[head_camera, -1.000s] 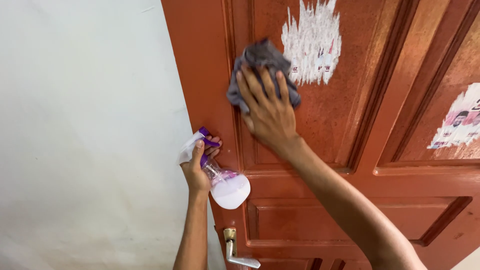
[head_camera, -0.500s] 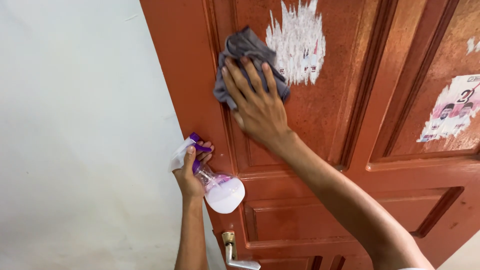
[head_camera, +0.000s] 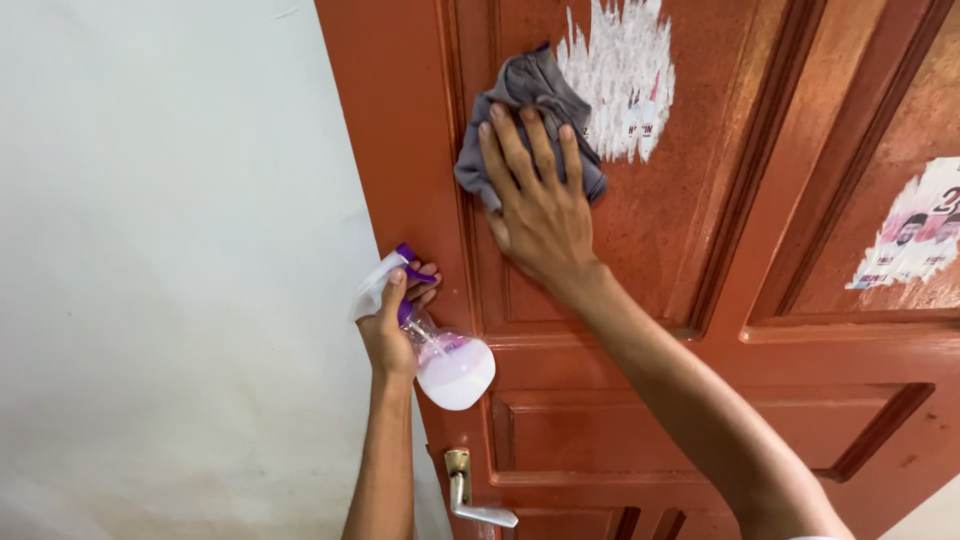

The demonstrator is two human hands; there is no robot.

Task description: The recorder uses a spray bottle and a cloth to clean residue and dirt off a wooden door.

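Nearest you, your left hand point(head_camera: 393, 335) is wrapping tight around the neck of a clear plastic spray bottle with a purple-and-white trigger head point(head_camera: 440, 358). Your thumb is lying up along the white nozzle and your curled fingers are sitting at the purple trigger; whether they are squeezing it is hard to tell from this angle. The bottle's rounded body is hanging to the right of your wrist, against the edge of the reddish-brown panelled wooden door point(head_camera: 640, 400). Just below it, the brass-and-silver lever handle point(head_camera: 468, 497) is sticking out from the door.

Farther up, your right hand point(head_camera: 540, 210) is lying flat and spread wide, fingers apart, pressing a crumpled grey cloth point(head_camera: 520, 95) against the upper left panel. The cloth is bunching out above and on both sides of your fingers. Its right edge is touching a scraped white sticker remnant point(head_camera: 625, 75). Beyond, on the right panel, a torn printed sticker point(head_camera: 915, 240) is clinging. The pale plastered wall point(head_camera: 170, 270) is filling the left.
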